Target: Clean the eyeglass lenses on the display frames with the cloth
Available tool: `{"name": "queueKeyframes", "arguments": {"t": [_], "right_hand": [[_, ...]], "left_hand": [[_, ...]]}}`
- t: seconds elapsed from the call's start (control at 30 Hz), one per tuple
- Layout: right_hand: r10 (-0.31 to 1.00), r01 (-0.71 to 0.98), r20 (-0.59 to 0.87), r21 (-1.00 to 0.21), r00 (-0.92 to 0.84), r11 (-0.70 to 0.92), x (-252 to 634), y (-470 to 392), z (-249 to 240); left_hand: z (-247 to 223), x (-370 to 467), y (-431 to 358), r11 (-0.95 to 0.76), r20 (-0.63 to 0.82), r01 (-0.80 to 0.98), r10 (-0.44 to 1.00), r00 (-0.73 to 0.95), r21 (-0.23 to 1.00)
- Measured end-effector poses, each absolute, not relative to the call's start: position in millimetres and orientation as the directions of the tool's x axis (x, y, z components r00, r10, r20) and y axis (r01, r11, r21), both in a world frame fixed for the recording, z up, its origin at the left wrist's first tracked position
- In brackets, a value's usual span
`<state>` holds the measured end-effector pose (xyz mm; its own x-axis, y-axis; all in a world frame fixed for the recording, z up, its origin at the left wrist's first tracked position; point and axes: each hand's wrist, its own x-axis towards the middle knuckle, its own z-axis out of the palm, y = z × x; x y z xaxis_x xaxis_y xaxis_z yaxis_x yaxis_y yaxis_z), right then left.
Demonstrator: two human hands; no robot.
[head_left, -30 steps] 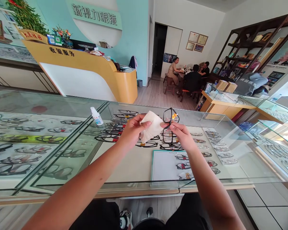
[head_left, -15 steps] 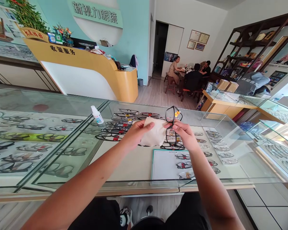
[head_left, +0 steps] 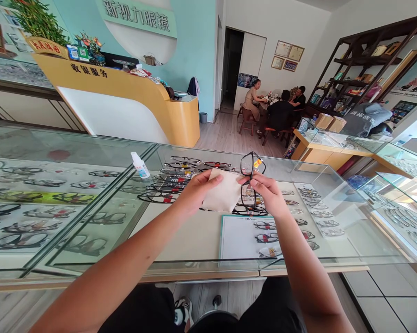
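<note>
Above the glass counter, my left hand pinches the upper left part of a cream cloth, thumb on top. The cloth hangs flat between my two hands. My right hand is closed on a pair of black-framed glasses, gripping them near the bridge. One lens is above the fingers and the other below, so the frame stands upright on its side. The cloth's right edge touches the fingers of my right hand. A yellow-orange tag shows by the upper lens.
A white spray bottle stands on the glass counter at left. Rows of glasses and a white board show in the counter. Beyond are a wooden reception desk, seated people and another display counter.
Both hands keep their hold on the cloth and the glasses. The glasses have turned very slightly, and the view has shifted a little.
</note>
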<state>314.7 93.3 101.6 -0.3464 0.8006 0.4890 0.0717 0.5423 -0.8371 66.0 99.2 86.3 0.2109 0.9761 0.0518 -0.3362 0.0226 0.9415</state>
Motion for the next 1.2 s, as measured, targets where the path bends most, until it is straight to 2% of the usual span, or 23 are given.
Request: {"name": "queueKeyframes", "arguments": {"t": [0.27,0.53,0.7,0.8,0.97,1.2], "right_hand": [[0.838,0.115,0.456,-0.855,-0.298,0.506,313.0,96.4,96.7],[0.833,0.123,0.527,-0.827,-0.169,0.549,310.5,92.2,101.9],[0.813,0.084,0.482,-0.842,-0.326,0.533,294.1,75.1,100.0],[0.785,0.061,0.459,-0.847,-0.415,0.528,280.2,66.7,96.0],[0.777,0.113,0.463,-0.825,-0.426,0.554,272.0,66.1,91.7],[0.754,0.101,0.494,-0.805,-0.434,0.585,269.6,69.0,86.8]], "left_hand": [[84.1,65.1,99.8,-0.003,0.065,-0.295,0.978,0.201,0.955],[85.5,65.7,101.9,-0.026,0.064,-0.328,0.992,0.106,0.944],[88.1,65.3,102.6,-0.006,0.017,-0.362,1.000,0.026,0.932],[88.9,67.1,99.3,-0.056,0.067,-0.376,0.998,0.015,0.925],[88.5,70.3,91.6,-0.116,0.131,-0.348,0.991,0.019,0.930],[85.0,69.6,89.8,-0.217,0.233,-0.235,0.972,0.041,0.947]]}}
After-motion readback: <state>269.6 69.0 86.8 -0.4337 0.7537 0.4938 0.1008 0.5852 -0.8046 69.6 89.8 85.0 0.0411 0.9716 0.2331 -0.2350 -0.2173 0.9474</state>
